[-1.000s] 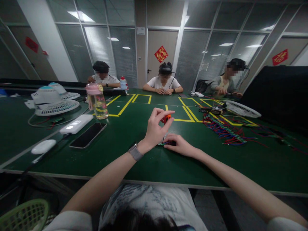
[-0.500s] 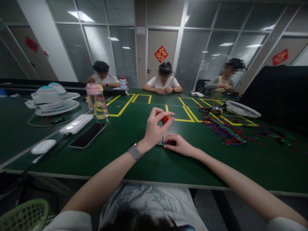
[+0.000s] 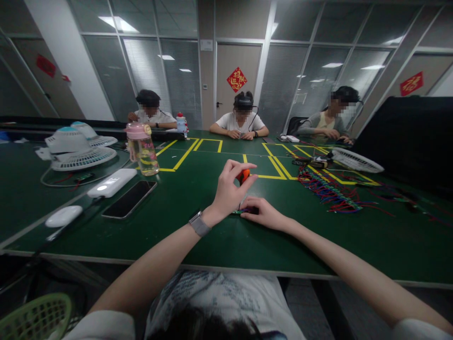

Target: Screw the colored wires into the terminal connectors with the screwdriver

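My left hand (image 3: pixel 226 186), with a grey-banded watch (image 3: pixel 200 224) at its wrist, curls its thumb and fingers around the orange and black handle of a screwdriver (image 3: pixel 244 176). The screwdriver stands roughly upright, its thin shaft pointing down at a small green circuit board (image 3: pixel 236 212) on the table. Close beside that, my right hand (image 3: pixel 264 213) rests low and pinches the board's right side. Those fingers cover much of the board, and the screwdriver's tip is too small to make out.
Wired green boards (image 3: pixel 329 191) lie in a row at the right, near a white fan grille (image 3: pixel 357 160). Left are a phone (image 3: pixel 130 199), a white power bank (image 3: pixel 112 182), a pink-lided bottle (image 3: pixel 143 151) and white fans (image 3: pixel 83 151). Several people sit opposite.
The orange handle looks slightly turned in my left hand, which has barely shifted. My right hand stays in place. Across the table at the right, a co-worker's hands have moved.
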`<state>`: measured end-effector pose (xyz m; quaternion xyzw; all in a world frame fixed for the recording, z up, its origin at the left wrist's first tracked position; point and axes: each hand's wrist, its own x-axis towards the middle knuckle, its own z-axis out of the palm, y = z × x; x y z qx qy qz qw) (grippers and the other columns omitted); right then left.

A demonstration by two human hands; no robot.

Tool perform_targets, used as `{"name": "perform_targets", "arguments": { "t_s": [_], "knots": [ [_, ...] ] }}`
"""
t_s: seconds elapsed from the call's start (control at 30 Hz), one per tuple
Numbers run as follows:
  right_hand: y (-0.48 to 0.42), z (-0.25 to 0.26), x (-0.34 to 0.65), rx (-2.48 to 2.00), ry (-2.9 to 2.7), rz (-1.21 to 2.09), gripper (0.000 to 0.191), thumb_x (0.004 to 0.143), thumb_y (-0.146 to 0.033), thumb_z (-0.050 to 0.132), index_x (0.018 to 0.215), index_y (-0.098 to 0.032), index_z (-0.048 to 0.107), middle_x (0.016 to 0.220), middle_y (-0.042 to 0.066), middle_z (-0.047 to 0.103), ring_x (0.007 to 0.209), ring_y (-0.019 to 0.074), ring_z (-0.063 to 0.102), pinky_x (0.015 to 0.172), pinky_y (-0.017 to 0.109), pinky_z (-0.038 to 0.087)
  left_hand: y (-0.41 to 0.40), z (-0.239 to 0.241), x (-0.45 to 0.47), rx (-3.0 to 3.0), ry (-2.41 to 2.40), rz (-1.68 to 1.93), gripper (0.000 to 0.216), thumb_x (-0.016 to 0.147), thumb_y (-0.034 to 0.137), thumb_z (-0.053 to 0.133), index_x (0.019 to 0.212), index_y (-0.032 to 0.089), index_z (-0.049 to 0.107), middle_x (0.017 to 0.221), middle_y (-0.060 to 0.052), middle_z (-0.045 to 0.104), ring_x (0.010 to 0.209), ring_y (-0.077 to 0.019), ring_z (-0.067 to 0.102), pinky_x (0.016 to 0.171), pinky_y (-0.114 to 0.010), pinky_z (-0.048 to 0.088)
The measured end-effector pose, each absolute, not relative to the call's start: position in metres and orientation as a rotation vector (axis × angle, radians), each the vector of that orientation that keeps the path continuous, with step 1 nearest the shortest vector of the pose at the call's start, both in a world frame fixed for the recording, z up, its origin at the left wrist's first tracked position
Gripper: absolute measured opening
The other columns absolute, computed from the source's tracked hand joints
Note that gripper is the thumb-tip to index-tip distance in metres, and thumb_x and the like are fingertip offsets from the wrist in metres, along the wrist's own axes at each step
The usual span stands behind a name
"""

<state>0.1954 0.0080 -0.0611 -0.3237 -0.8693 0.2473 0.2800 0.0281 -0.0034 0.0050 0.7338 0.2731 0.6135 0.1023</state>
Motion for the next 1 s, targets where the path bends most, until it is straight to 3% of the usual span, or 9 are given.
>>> {"name": "perform_targets", "arguments": {
  "t_s": [0.1, 0.23, 0.37, 0.6, 0.8, 1.0],
  "knots": [
    [0.0079, -0.0609, 0.1953, -0.871, -2.33, 0.659, 0.014, 0.084, -0.025, 0.065, 0.092, -0.015, 0.071, 0.09, 0.007, 0.066, 0.079, 0.0169, 0.061, 0.072, 0.03, 0.049, -0.0051, 0.007, 0.0262, 2.174, 0.842, 1.825, 0.018, 0.091, 0.027, 0.057, 0.103, 0.021, 0.07, 0.093, -0.004, 0.052, 0.086, -0.0138, 0.056, 0.081, -0.027, 0.05],
    [0.0084, -0.0614, 0.1953, -0.872, -2.337, 0.642, 0.015, 0.084, -0.026, 0.065, 0.093, -0.016, 0.071, 0.088, 0.006, 0.066, 0.076, 0.0162, 0.06, 0.071, 0.029, 0.049, -0.0036, 0.0045, 0.0266, 2.073, 0.688, 1.744, 0.031, 0.099, 0.024, 0.039, 0.117, 0.022, 0.064, 0.111, -0.007, 0.059, 0.098, -0.0149, 0.061, 0.085, -0.028, 0.052],
    [0.0081, -0.0609, 0.1951, -0.876, -2.344, 0.631, 0.014, 0.084, -0.026, 0.065, 0.092, -0.016, 0.071, 0.088, 0.006, 0.066, 0.077, 0.0166, 0.061, 0.072, 0.03, 0.05, -0.0018, 0.0026, 0.0282, 1.985, 0.629, 1.712, 0.029, 0.096, 0.025, 0.047, 0.12, 0.02, 0.062, 0.106, -0.007, 0.066, 0.088, -0.0139, 0.065, 0.073, -0.025, 0.055],
    [0.0074, -0.06, 0.1948, -0.867, -2.33, 0.655, 0.014, 0.085, -0.027, 0.065, 0.093, -0.016, 0.07, 0.091, 0.006, 0.067, 0.08, 0.0168, 0.061, 0.073, 0.03, 0.05, -0.0072, 0.0093, 0.0266, 2.167, 0.762, 1.871, 0.01, 0.085, 0.023, 0.065, 0.093, 0.02, 0.07, 0.085, -0.001, 0.056, 0.076, -0.0112, 0.056, 0.071, -0.024, 0.05],
    [0.009, -0.063, 0.1953, -0.878, -2.333, 0.642, 0.015, 0.085, -0.027, 0.065, 0.093, -0.016, 0.071, 0.086, 0.005, 0.066, 0.074, 0.0157, 0.059, 0.069, 0.028, 0.049, -0.0059, 0.0061, 0.0263, 2.124, 0.666, 1.803, 0.029, 0.097, 0.019, 0.042, 0.111, 0.02, 0.066, 0.109, -0.007, 0.062, 0.099, -0.0153, 0.062, 0.087, -0.029, 0.051],
    [0.0078, -0.0612, 0.1949, -0.874, -2.337, 0.634, 0.015, 0.085, -0.027, 0.065, 0.092, -0.016, 0.071, 0.087, 0.006, 0.065, 0.075, 0.0157, 0.059, 0.07, 0.029, 0.049, -0.0041, 0.0035, 0.0291, 2.021, 0.664, 1.761, 0.025, 0.094, 0.022, 0.052, 0.115, 0.019, 0.064, 0.109, -0.007, 0.068, 0.091, -0.0143, 0.067, 0.073, -0.024, 0.055]
  ]
}}
